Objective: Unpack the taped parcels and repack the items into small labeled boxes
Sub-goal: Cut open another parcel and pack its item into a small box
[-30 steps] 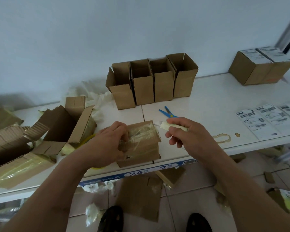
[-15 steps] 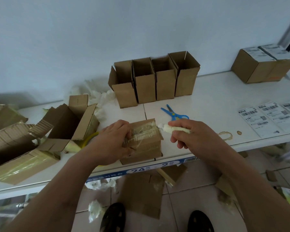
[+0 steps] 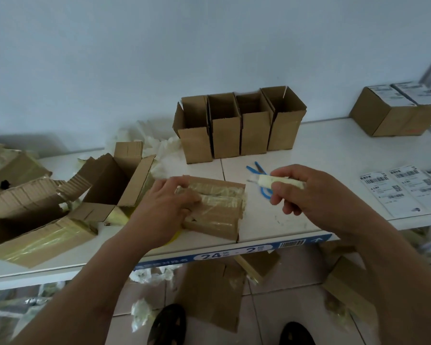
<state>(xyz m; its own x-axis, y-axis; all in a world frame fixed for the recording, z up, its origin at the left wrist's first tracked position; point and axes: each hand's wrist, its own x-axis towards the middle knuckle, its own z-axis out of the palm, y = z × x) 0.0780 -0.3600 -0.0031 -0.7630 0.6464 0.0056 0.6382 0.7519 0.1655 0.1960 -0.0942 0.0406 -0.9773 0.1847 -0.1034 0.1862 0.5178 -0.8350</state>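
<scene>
Lifted since the earlier frame, the right hand (image 3: 316, 195) now holds its cutter (image 3: 275, 181) off the taped parcel (image 3: 217, 207); left hand (image 3: 164, 210) grips the parcel at center, near the surface (image 3: 334, 155) edge; 4 open boxes (image 3: 239, 125) stand behind.

The left hand (image 3: 164, 210) grips a taped parcel (image 3: 217, 210) lying on the white surface (image 3: 334, 155). The right hand (image 3: 316, 195) holds a pale cutter (image 3: 276, 181) beside it, over blue scissors (image 3: 259, 180).
</scene>
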